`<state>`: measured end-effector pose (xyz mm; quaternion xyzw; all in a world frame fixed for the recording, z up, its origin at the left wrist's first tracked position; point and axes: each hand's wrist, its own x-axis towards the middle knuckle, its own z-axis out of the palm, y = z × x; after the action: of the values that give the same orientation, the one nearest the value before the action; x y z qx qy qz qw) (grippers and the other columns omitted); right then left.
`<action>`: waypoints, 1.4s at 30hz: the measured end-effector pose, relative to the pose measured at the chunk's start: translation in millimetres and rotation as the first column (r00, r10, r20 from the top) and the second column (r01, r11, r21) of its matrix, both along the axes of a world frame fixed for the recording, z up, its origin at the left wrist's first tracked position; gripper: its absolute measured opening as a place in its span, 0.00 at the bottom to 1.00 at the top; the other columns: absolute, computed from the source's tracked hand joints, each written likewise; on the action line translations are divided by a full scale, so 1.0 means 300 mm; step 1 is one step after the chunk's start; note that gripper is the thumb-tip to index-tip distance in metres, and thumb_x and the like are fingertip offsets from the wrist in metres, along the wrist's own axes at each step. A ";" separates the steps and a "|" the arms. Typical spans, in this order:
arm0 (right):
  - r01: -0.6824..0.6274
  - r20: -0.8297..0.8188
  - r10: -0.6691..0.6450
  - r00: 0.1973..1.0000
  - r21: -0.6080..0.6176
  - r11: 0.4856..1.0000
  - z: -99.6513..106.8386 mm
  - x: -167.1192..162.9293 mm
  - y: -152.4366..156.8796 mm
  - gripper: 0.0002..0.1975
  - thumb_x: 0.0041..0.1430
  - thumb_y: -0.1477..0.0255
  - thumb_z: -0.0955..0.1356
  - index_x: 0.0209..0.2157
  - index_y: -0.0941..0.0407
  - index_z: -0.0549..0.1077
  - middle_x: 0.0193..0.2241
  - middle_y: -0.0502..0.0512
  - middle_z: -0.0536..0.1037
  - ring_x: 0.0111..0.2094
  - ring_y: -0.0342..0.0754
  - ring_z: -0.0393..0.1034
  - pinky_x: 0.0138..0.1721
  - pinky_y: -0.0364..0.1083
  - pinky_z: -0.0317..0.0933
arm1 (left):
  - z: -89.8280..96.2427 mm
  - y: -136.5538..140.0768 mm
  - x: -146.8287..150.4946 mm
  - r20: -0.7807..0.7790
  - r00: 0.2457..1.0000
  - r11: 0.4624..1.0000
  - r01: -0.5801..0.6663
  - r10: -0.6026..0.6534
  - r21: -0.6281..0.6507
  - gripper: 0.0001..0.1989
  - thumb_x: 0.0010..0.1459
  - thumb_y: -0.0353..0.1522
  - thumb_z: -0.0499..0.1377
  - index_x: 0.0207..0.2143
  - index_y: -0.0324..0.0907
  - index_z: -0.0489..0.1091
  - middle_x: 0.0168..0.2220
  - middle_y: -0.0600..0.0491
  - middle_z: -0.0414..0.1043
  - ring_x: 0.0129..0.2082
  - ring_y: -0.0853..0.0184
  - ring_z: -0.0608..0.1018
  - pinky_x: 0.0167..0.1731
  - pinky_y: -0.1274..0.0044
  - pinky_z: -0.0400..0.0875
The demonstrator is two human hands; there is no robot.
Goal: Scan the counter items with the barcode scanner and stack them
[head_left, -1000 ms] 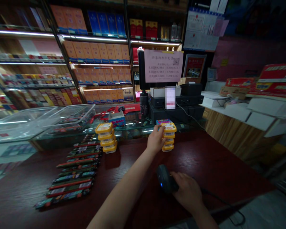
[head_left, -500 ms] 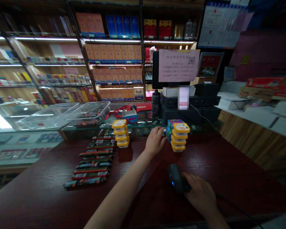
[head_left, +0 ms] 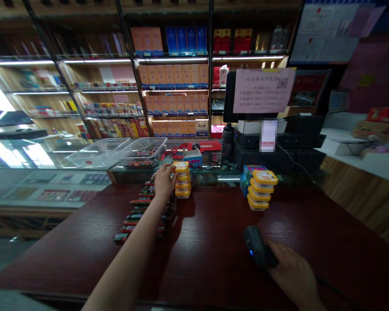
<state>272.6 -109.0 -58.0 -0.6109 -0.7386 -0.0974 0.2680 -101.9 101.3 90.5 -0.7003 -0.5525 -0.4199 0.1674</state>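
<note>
At the left stack of yellow-lidded plastic tubs (head_left: 183,180), my left hand (head_left: 165,181) is closed about the left side of the top tub (head_left: 181,166). Its fingertips are partly hidden behind the lid. My right hand (head_left: 293,270) grips a black handheld barcode scanner (head_left: 259,247), a blue light glowing on its side, low over the front of the table. A second stack of the same tubs (head_left: 262,190) stands to the right, in front of a colourful box (head_left: 248,175). Under my left forearm, a row of dark slim packets (head_left: 142,211) is partly covered.
The dark red wooden table (head_left: 210,242) meets a glass counter holding clear plastic bins (head_left: 99,153), an open small box (head_left: 192,158) and a black bottle (head_left: 227,140). A monitor with a pink sign (head_left: 262,90) stands behind. Shelves of boxed goods (head_left: 178,77) line the wall.
My left hand has moved left from beside the right stack to the top tub of the left stack. The view has turned left; my right hand still holds the scanner.
</note>
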 end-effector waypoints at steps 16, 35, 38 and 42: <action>0.088 0.005 -0.088 0.996 -0.049 0.995 0.039 -0.020 -0.001 0.16 0.52 0.75 0.63 0.44 0.53 0.71 0.38 0.53 0.79 0.38 0.49 0.73 0.39 0.46 0.62 | 0.028 -0.133 0.170 -0.030 0.987 0.983 0.159 -0.157 0.097 0.09 0.60 0.34 0.52 0.39 0.44 0.71 0.42 0.50 0.74 0.39 0.64 0.75 0.38 0.74 0.67; -0.191 -0.699 -0.079 0.710 -0.300 0.935 0.268 -0.165 -0.044 0.17 0.46 0.64 0.71 0.38 0.58 0.75 0.37 0.58 0.81 0.38 0.54 0.75 0.41 0.49 0.67 | -0.335 -0.249 0.394 0.155 0.972 0.953 0.206 -0.174 -0.223 0.03 0.58 0.33 0.56 0.32 0.42 0.67 0.34 0.53 0.71 0.35 0.67 0.73 0.34 0.77 0.65; -0.195 -0.716 -0.094 0.692 -0.311 0.930 0.268 -0.186 -0.046 0.19 0.45 0.65 0.71 0.39 0.58 0.75 0.38 0.58 0.80 0.39 0.54 0.74 0.44 0.51 0.66 | -0.341 -0.254 0.391 0.182 0.965 0.949 0.225 -0.187 -0.221 0.03 0.58 0.33 0.56 0.32 0.42 0.67 0.34 0.54 0.71 0.34 0.67 0.73 0.34 0.77 0.65; -0.216 -0.687 -0.096 0.720 -0.354 0.910 0.281 -0.195 -0.044 0.18 0.46 0.65 0.71 0.40 0.58 0.75 0.39 0.58 0.80 0.40 0.54 0.74 0.45 0.51 0.65 | -0.349 -0.253 0.388 0.218 0.955 0.944 0.247 -0.199 -0.217 0.04 0.58 0.33 0.57 0.31 0.43 0.67 0.35 0.54 0.71 0.35 0.68 0.73 0.34 0.77 0.65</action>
<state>213.9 -122.4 26.3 -0.6198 -0.6081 0.3032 0.3925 14.5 25.4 -14.2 -0.7295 -0.5300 -0.4316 -0.0226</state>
